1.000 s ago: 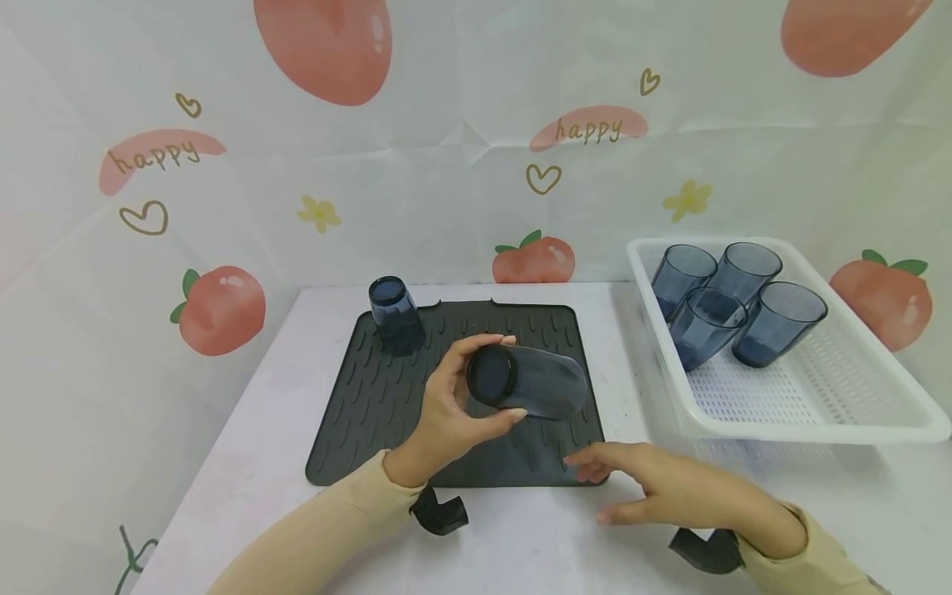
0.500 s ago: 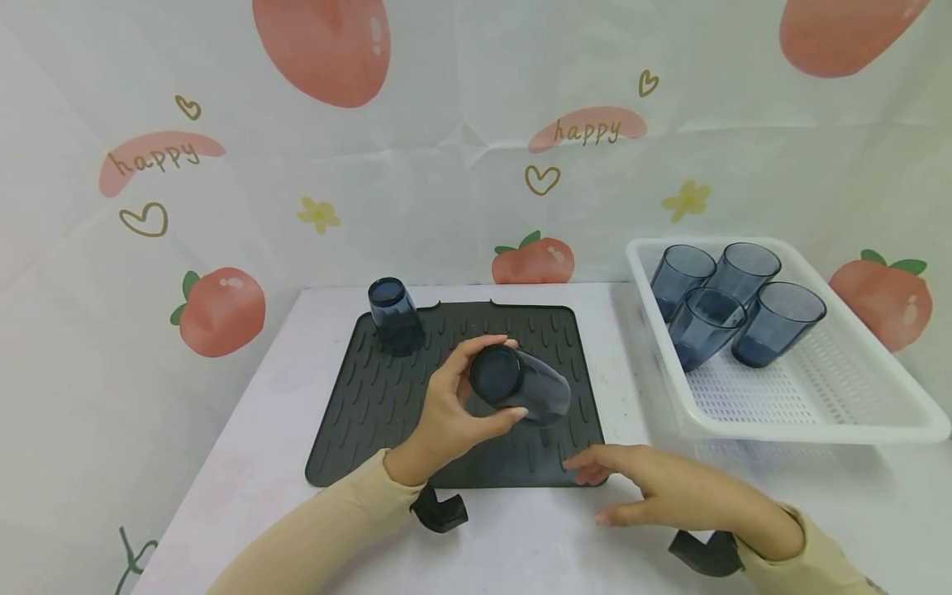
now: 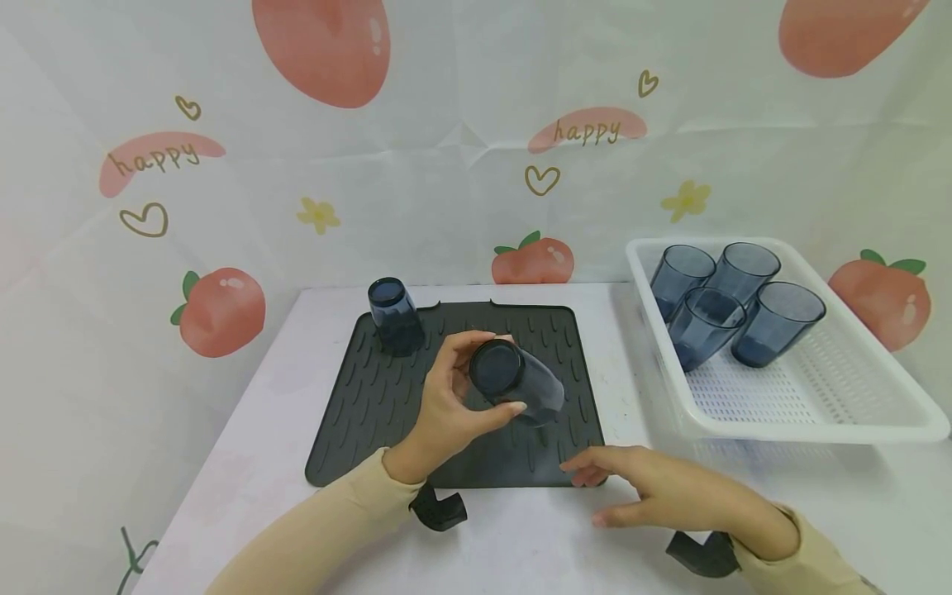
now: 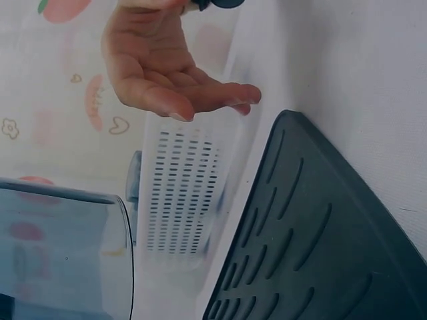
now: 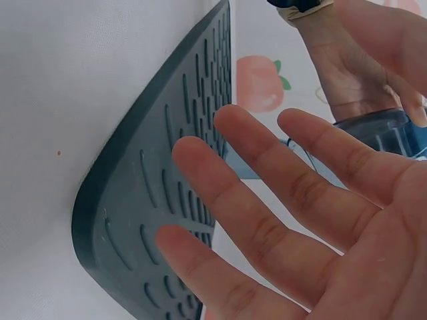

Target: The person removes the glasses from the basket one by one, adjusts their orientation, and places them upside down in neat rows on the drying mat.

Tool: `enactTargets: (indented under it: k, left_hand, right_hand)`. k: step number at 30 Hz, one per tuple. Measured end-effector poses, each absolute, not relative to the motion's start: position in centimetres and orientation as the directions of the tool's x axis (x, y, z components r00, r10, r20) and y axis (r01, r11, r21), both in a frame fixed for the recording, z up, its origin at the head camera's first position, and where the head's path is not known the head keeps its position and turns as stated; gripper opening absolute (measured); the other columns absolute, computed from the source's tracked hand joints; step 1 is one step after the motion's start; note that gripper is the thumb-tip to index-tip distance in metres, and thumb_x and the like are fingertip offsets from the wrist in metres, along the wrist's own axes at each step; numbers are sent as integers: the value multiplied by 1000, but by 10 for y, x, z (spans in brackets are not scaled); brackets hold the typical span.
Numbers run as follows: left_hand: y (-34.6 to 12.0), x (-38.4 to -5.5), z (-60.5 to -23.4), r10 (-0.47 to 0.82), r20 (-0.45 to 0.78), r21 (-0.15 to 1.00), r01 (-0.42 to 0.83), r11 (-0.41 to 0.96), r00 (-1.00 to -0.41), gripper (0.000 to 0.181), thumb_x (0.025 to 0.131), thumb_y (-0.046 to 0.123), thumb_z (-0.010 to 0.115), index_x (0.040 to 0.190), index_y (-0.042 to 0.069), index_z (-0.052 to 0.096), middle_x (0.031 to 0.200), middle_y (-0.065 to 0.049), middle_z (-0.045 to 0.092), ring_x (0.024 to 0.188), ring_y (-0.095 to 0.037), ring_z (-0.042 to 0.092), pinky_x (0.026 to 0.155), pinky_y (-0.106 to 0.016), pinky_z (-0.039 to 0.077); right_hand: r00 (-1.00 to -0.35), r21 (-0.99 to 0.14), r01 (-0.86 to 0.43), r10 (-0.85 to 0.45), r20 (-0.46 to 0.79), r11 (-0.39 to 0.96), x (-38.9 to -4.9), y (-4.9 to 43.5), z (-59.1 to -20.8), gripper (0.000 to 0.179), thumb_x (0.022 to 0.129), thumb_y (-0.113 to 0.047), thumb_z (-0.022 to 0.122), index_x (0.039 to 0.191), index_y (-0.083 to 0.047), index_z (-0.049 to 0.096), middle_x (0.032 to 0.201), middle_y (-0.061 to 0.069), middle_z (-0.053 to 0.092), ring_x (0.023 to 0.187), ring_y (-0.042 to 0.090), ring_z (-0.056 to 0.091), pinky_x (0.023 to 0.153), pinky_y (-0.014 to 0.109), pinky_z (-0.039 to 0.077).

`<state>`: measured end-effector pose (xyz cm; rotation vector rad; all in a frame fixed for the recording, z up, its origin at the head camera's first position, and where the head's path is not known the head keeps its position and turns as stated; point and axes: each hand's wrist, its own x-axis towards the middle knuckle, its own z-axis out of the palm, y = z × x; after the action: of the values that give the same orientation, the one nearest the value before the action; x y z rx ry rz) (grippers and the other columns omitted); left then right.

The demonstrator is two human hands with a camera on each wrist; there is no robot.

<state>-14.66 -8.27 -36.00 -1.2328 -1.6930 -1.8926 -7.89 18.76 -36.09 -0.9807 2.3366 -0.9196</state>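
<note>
Glass point(image 3: 517, 383) — tilted, base end between left fingers point(image 3: 464, 341) — over mat point(image 3: 372, 413).

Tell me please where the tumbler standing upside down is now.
In the head view, the upside-down tumbler stands in the far left corner of the ribbed mat, beyond the left hand and its held tumbler.

"happy" on left pink patch point(image 3: 160, 155); "happy" again on right pink patch point(image 3: 587, 130); both on pale backdrop point(image 3: 446, 198).

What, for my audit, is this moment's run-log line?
left hand: grips tilted glass; right hand: empty; mat: one glass; basket: four glasses
</note>
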Motion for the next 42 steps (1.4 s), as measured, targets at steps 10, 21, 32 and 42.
enactTargets:
  k: [10, 21, 32, 42]
  left_hand:
    - [-84, -150, -357, 298, 743, 662, 725, -192, -599, 71, 71, -10, 79, 132, -10, 41, 126, -24, 55, 118, -15, 57, 96, -27, 51]
    - [-88, -160, -352, 281, 697, 704, 704, -93, -659, 76, 68, -17, 77, 135, -7, 44, 128, -26, 55, 117, -14, 57, 97, -27, 51]
    - [-94, -181, -353, 220, 664, 733, 681, 3, -715, 76, 69, -11, 80, 137, 0, 47, 130, -19, 55, 113, -12, 58, 95, -25, 51]
    - [-103, -208, -358, 159, 659, 739, 672, 43, -735, 71, 74, -7, 78, 137, -2, 46, 128, -20, 55, 114, -12, 58, 98, -29, 51]
  right_hand:
    - [-652, -722, -445, -744, -145, 530, -79, 187, -362, 45, 92, -39, 65, 131, -19, 53, 118, -7, 63, 108, 11, 60, 90, 35, 53]
    - [-644, -741, -424, -749, -157, 520, -79, 187, -362, 45, 92, -39, 64, 131, -19, 53, 119, -6, 63, 110, 11, 60, 90, 34, 53]
    - [-647, -736, -423, -745, -162, 528, -78, 185, -363, 45, 92, -39, 65, 131, -18, 54, 118, -6, 64, 110, 12, 61, 89, 35, 54]
    - [-643, -737, -426, -749, -161, 524, -77, 185, -365, 44, 93, -39, 64, 131, -18, 54, 119, -6, 63, 110, 12, 61, 89, 34, 54]
